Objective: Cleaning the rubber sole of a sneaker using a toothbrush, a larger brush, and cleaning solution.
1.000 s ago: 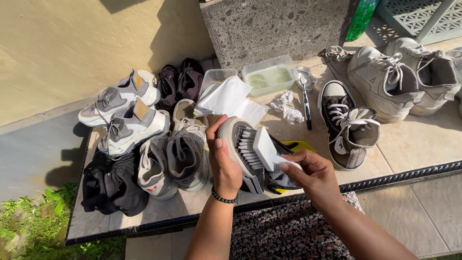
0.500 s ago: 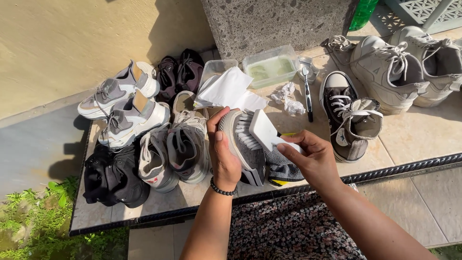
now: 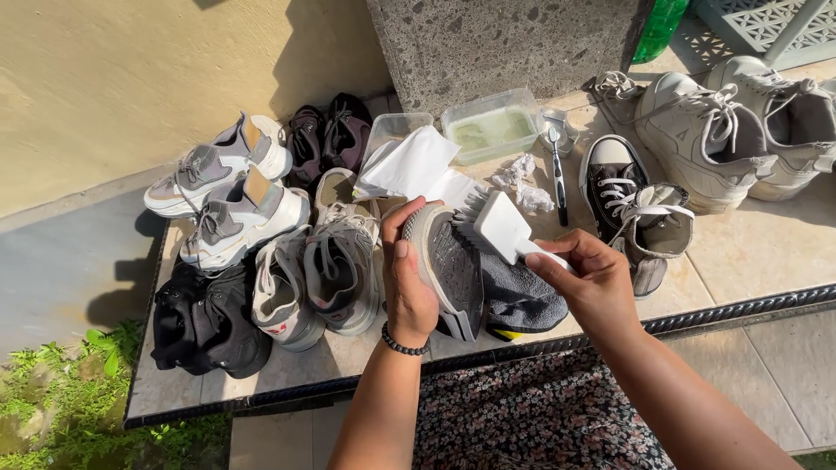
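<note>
My left hand [image 3: 407, 283] grips a grey sneaker [image 3: 453, 265] turned on its side, its ridged sole facing me. My right hand [image 3: 592, 283] holds a white scrubbing brush [image 3: 503, 228] by its handle, bristles pressed against the toe end of the sole. A dark grey cloth [image 3: 520, 296] lies under the shoe, over something yellow [image 3: 505, 333], on the tiled ledge [image 3: 749, 252].
Several sneakers [image 3: 235, 204] crowd the ledge to the left. Black high-tops [image 3: 631, 209] and beige sneakers [image 3: 714, 130] sit to the right. Behind are a plastic tub of green liquid [image 3: 492, 126], white paper [image 3: 409, 165], crumpled tissue [image 3: 527, 183] and a toothbrush [image 3: 557, 174]. A patterned mat [image 3: 522, 418] lies below.
The brush has moved up the sole toward the toe end. The view has shifted slightly.
</note>
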